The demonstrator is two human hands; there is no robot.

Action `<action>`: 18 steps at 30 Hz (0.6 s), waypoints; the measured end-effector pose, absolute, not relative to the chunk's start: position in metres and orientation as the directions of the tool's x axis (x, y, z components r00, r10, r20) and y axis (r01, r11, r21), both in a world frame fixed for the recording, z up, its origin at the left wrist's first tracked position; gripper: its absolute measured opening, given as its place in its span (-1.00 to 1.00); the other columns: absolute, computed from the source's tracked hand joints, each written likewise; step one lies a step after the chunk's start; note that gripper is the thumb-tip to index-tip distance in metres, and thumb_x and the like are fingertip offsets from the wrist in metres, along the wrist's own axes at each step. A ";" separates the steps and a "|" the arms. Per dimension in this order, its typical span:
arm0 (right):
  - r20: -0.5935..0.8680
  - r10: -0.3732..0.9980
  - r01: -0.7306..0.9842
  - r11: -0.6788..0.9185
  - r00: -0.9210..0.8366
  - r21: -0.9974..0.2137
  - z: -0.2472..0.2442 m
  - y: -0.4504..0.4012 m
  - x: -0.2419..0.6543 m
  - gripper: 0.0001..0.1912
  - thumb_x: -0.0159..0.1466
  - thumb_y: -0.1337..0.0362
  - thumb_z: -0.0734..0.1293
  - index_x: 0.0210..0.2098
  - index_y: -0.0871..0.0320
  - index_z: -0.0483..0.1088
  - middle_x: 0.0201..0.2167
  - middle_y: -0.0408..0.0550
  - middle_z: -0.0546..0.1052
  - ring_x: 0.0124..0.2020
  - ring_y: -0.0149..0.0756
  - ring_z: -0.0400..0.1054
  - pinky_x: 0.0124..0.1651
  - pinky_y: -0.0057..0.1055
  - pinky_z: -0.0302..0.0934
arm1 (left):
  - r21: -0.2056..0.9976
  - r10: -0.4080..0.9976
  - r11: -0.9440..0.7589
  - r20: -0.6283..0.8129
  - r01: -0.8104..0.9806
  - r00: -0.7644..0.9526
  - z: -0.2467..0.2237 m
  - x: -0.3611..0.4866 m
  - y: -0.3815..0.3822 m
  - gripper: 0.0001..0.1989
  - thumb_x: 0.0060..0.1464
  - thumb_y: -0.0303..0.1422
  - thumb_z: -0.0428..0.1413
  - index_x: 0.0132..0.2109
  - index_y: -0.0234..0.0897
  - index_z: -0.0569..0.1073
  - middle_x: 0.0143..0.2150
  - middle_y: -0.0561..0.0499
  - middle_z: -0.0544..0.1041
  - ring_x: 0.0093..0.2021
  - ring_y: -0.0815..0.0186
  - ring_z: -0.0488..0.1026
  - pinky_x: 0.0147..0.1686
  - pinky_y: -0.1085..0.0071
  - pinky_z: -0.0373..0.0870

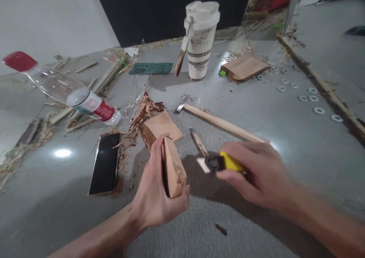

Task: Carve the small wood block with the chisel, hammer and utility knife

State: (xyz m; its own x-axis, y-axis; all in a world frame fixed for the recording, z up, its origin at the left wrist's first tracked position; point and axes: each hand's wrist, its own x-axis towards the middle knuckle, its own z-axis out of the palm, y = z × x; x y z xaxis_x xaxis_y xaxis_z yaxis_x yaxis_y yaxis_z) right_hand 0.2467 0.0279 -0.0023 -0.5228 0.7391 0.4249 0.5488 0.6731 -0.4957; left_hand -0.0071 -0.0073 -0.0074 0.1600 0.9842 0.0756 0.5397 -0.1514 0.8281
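Note:
My left hand (155, 189) is closed around a small wooden block (174, 170), tilted with its narrow side up and rough at the near end. To its right, my right hand (253, 170) grips a yellow utility knife (229, 163); its short blade (203, 165) is out and points left, apart from the block. Behind the left hand lies a second wooden piece (164, 127) with a rough, bark-like edge. A wood-handled chisel (199, 142) lies just beyond the knife, and a hammer (222, 123) rests farther back.
At left are a phone (105, 165) and a tilted clear bottle (76, 92) with a red cap. Wood shavings (145, 110) lie in the middle. A paper cup (202, 41) with a brush (180, 60) stands behind. Several washers (313, 98) and another wood piece (245, 67) lie at right.

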 end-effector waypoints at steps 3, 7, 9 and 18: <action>0.421 0.685 0.479 0.722 -0.594 -0.499 -0.002 0.021 0.236 -0.52 0.60 -0.11 0.17 -0.34 0.06 0.25 -0.56 -0.25 0.35 -0.57 -0.38 0.19 -0.46 -0.34 -0.03 | 0.844 0.984 -0.148 0.074 0.515 0.162 -0.007 -0.005 -0.010 -0.06 -0.05 -0.26 0.21 0.45 -0.21 0.05 0.27 -0.25 0.41 0.11 -0.07 0.51 0.08 -0.13 0.50; 0.435 0.660 0.457 0.745 -0.613 -0.485 0.003 0.019 0.230 -0.46 0.60 -0.13 0.15 -0.40 0.06 0.25 -0.58 -0.23 0.39 -0.59 -0.38 0.21 -0.46 -0.32 -0.04 | 0.850 0.985 -0.152 0.085 0.505 0.153 -0.006 -0.004 -0.011 -0.03 -0.10 -0.28 0.28 0.43 -0.18 0.08 0.29 -0.23 0.41 0.19 -0.10 0.50 0.09 -0.07 0.53; 0.436 0.660 0.463 0.746 -0.612 -0.480 0.005 0.019 0.229 -0.44 0.60 -0.14 0.14 -0.40 0.07 0.27 -0.58 -0.22 0.40 -0.59 -0.38 0.22 -0.46 -0.32 -0.05 | 0.842 0.985 -0.154 0.089 0.517 0.148 -0.008 -0.004 -0.011 0.00 -0.13 -0.29 0.30 0.44 -0.19 0.08 0.32 -0.25 0.39 0.24 -0.14 0.47 0.11 -0.08 0.52; 0.407 0.653 0.492 0.753 -0.638 -0.437 0.004 0.013 0.225 -0.44 0.62 -0.11 0.13 -0.40 0.08 0.30 -0.58 -0.22 0.41 -0.59 -0.39 0.24 -0.47 -0.32 -0.01 | 0.796 0.985 -0.166 0.107 0.582 0.135 -0.008 -0.004 -0.013 -0.04 -0.14 -0.33 0.26 0.42 -0.18 0.11 0.32 -0.25 0.38 0.31 -0.23 0.40 0.13 -0.14 0.52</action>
State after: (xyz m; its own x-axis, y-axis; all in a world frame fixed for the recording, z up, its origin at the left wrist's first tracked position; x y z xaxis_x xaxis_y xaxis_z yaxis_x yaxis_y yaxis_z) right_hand 0.2252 0.0130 0.0041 -0.6381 0.6534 0.4073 0.4922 0.7530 -0.4367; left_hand -0.0041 -0.0129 -0.0080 0.1347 0.9851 0.1069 0.5816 -0.1660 0.7964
